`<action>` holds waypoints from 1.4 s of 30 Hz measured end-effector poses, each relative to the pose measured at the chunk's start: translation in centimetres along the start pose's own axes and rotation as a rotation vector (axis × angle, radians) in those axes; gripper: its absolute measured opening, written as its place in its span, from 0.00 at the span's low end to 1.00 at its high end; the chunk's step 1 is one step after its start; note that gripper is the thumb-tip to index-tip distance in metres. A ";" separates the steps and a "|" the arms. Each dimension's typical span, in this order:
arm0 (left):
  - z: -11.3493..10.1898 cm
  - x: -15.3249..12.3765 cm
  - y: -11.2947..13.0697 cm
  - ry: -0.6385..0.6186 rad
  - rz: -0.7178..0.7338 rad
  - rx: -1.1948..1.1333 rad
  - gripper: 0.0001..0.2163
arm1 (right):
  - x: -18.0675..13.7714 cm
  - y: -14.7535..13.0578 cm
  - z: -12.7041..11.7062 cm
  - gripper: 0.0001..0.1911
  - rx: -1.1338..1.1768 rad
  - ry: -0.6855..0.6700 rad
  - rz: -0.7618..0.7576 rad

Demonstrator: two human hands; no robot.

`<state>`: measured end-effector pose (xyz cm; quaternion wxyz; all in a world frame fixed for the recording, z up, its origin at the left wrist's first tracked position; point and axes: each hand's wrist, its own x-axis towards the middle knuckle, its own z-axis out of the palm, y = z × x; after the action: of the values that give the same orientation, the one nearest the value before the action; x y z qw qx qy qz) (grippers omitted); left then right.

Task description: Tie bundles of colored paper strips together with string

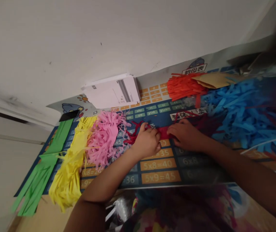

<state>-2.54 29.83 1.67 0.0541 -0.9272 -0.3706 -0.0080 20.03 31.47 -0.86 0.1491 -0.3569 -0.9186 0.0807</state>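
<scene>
A dark red fringed paper strip (pixel 164 132) lies across the printed mat, its cut strands spreading out on both sides of my hands. My left hand (pixel 148 140) has its fingers curled over the strip's left part. From the right, my right hand (pixel 185 134) pinches the strip's other part, a short band of red showing between the two. Just left of my left hand is a pink shredded paper bundle (pixel 107 137). To the right of my right hand spreads a large heap of blue paper strands (pixel 246 112).
Farther left lie a yellow fringed bundle (pixel 71 161) and a green one (pixel 49 164), with a dark object (pixel 69 115) at the green one's top. A white box or stack (pixel 115 91) stands by the wall. An orange-red bundle (pixel 185 87) and brown paper (pixel 217 80) lie at the back.
</scene>
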 end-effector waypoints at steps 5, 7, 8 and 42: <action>0.8 0.0 -0.3 0.027 -0.058 0.002 0.09 | 0.2 0.7 0.3 0.16 0.056 0.020 0.027; 1.0 -0.1 -0.6 0.064 -0.081 -0.027 0.11 | 0.3 0.8 0.3 0.17 0.042 0.038 0.011; 1.1 -0.2 -0.8 0.085 -0.093 -0.047 0.12 | 0.4 0.9 0.3 0.16 0.033 0.048 0.009; 2.6 0.9 -1.9 0.122 -0.458 -0.267 0.13 | 1.7 2.5 2.0 0.12 -0.010 0.033 0.370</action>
<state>-3.22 32.08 -0.72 -0.0495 -0.8160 -0.5623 -0.1247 19.76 34.33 -2.98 0.1451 -0.5218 -0.8351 0.0960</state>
